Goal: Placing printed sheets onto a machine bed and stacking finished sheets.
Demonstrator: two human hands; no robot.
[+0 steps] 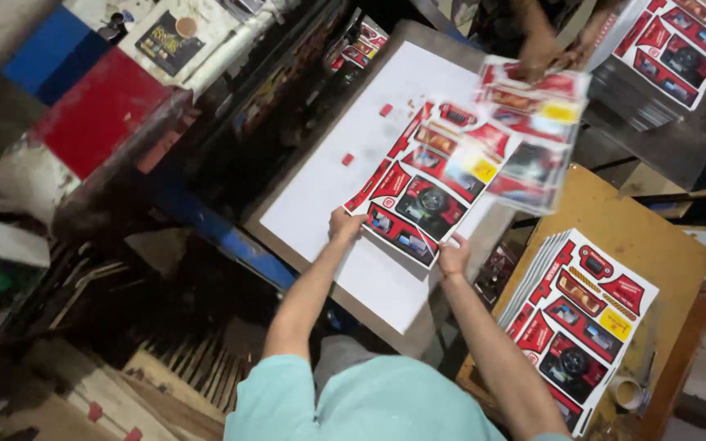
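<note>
A red printed card sheet [431,184] with die-cut box shapes lies on a white board [337,155]. My left hand [345,223] grips the sheet's near left corner. The near right edge of the same sheet is pinched by my right hand [453,258]. Across the board, another person's hand [537,59] lifts a second printed sheet [533,139], which is blurred and overlaps the far end of mine.
A stack of printed sheets [586,318] rests on a wooden stool [663,237] at my right, with a tape roll [629,394] beside it. Another stack [680,45] sits at the top right. Red scraps [347,159] dot the board. A red and blue machine frame [100,114] stands left.
</note>
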